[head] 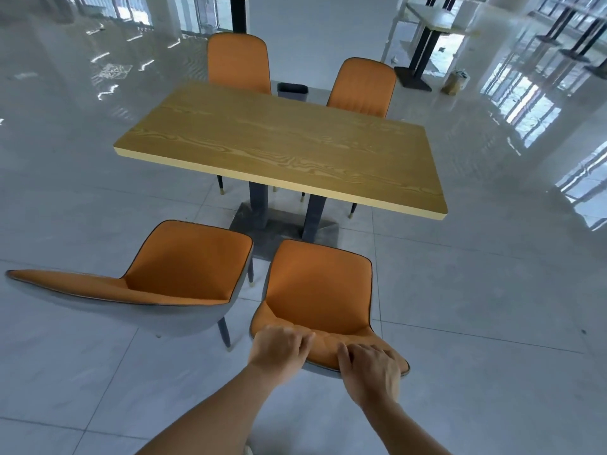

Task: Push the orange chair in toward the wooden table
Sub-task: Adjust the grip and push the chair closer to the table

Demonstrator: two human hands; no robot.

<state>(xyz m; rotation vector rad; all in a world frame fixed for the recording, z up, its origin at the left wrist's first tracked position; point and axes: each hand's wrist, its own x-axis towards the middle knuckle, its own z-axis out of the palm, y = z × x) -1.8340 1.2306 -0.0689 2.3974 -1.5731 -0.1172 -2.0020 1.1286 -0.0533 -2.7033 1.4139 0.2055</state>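
Note:
An orange chair with a grey shell stands just in front of me, its seat facing the wooden table and set back from the table's near edge. My left hand grips the top of its backrest on the left side, fingers curled over the rim. My right hand holds the same rim on the right side. The chair's legs are hidden under the seat.
A second orange chair stands to the left, also pulled out. Two more orange chairs sit at the table's far side, with a dark bin between them. Glossy tiled floor all around; another table base stands far right.

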